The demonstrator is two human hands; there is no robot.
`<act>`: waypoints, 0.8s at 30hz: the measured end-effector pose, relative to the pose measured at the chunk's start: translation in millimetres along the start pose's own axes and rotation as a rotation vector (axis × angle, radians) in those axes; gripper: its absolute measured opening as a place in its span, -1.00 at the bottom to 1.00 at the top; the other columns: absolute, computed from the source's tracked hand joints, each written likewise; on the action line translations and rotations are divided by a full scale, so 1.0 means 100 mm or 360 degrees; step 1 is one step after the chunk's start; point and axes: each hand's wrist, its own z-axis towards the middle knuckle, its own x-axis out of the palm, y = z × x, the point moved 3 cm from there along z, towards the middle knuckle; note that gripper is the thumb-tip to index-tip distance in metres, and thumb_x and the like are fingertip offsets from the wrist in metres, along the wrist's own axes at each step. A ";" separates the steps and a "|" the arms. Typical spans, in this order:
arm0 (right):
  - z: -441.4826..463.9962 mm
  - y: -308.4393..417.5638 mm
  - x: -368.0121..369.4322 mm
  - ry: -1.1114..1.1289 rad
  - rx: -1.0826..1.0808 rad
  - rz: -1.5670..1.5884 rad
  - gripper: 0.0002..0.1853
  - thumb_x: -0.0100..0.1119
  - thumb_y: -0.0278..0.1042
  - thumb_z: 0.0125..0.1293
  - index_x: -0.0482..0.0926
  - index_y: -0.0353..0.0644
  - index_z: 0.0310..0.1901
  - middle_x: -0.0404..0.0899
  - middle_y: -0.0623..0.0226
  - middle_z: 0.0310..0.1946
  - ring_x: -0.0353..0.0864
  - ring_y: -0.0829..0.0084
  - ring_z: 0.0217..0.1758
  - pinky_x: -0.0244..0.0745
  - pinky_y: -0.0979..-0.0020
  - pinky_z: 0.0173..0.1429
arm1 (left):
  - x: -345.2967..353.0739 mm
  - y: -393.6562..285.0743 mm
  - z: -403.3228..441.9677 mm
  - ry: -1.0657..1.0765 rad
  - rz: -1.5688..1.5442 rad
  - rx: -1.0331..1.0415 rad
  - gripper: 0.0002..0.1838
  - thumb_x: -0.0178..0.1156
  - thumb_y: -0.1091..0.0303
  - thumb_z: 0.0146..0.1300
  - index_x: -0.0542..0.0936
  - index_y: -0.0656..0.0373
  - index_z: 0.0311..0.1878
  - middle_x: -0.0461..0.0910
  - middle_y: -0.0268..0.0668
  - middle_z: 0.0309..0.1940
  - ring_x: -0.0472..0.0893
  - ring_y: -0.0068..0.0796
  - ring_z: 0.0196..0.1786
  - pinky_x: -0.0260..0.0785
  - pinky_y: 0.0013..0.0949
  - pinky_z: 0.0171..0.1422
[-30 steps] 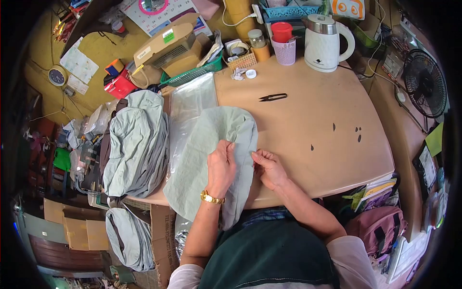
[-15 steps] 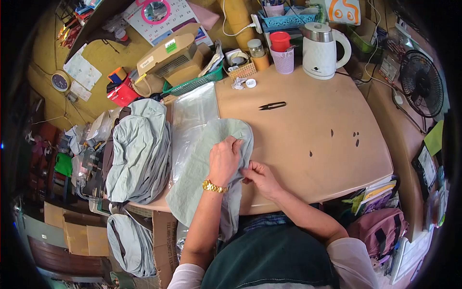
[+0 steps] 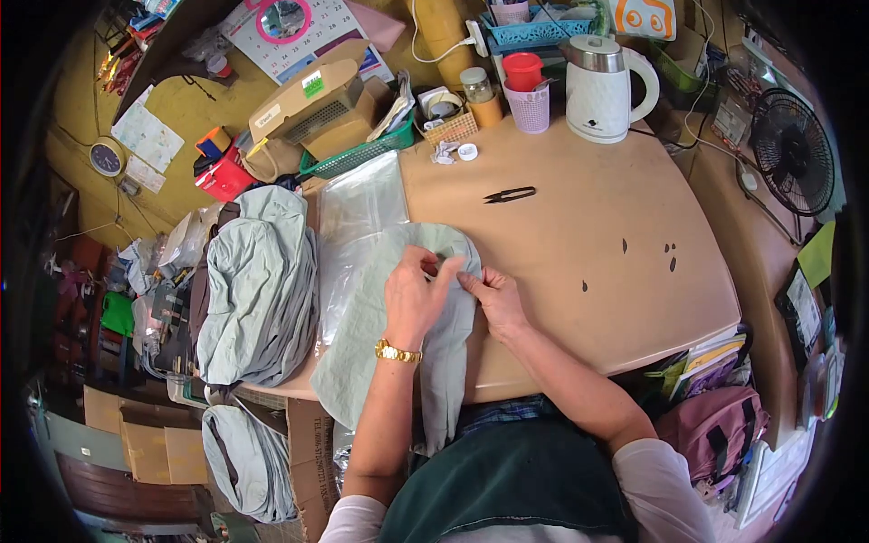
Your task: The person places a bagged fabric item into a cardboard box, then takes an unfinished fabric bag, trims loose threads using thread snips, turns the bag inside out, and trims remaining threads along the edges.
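A long pale grey-green fabric piece [image 3: 367, 339] with a rounded far end lies over the table's front edge, part of it hanging down. My left hand [image 3: 418, 294], with a gold watch [image 3: 398, 352] on its wrist, rests on the rounded end with fingers curled onto the cloth. Close beside it, my right hand [image 3: 495, 300] pinches the fabric's right edge between thumb and fingers. The left fingertips are partly hidden. Under the fabric's left side are clear plastic bags [image 3: 362, 213].
A stack of similar fabric pieces [image 3: 258, 299] sits at the left. Black thread snips [image 3: 510, 195] lie on the tan table [image 3: 579, 226]. Toward the back stand a white kettle [image 3: 597, 95], a lilac cup [image 3: 529, 110] and a green basket [image 3: 362, 152]. A black fan [image 3: 793, 152] is at right.
My right hand has moved up along the fabric's right edge, closer to the left thumb. The left hand has shifted slightly left, its thumb now reaching toward the right hand.
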 end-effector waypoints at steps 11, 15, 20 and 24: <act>0.11 0.18 0.09 -0.0059 0.0141 0.0150 -0.72 0.24 -0.12 0.42 0.61 -0.10 -0.38 0.57 0.55 -0.52 0.46 0.67 -0.47 0.31 0.56 -0.37 | 0.07 0.06 0.01 0.0203 0.0066 0.0016 -0.77 0.18 0.30 0.38 0.63 0.28 -0.30 0.57 0.09 -0.52 0.59 0.19 -0.40 0.40 -0.01 -0.31; 0.18 0.15 -0.05 -0.0089 -0.0120 0.0002 -0.72 0.23 -0.13 0.43 0.62 -0.11 -0.38 0.58 0.52 -0.51 0.49 0.65 -0.47 0.34 0.56 -0.36 | 0.18 0.08 -0.01 0.0061 -0.0212 -0.0039 -0.78 0.12 0.31 0.42 0.61 0.29 -0.25 0.55 0.03 -0.54 0.54 -0.03 -0.47 0.39 -0.13 -0.31; 0.10 0.28 -0.07 0.0289 0.0355 0.0130 -0.76 0.25 -0.11 0.41 0.61 -0.09 -0.30 0.59 0.48 -0.48 0.55 0.60 -0.41 0.42 0.51 -0.33 | 0.13 0.06 0.03 0.0057 -0.0279 -0.0161 -0.79 0.18 0.29 0.38 0.58 0.28 -0.25 0.58 0.02 -0.55 0.57 0.03 -0.48 0.40 -0.12 -0.34; 0.04 0.23 0.00 0.0399 0.0500 0.0552 -0.74 0.28 -0.04 0.38 0.60 -0.06 -0.25 0.59 0.49 -0.46 0.57 0.57 -0.39 0.44 0.46 -0.34 | 0.11 0.12 0.04 0.0168 0.0053 -0.0114 -0.76 0.27 0.27 0.32 0.55 0.28 -0.22 0.59 0.01 -0.55 0.59 0.04 -0.48 0.40 -0.11 -0.37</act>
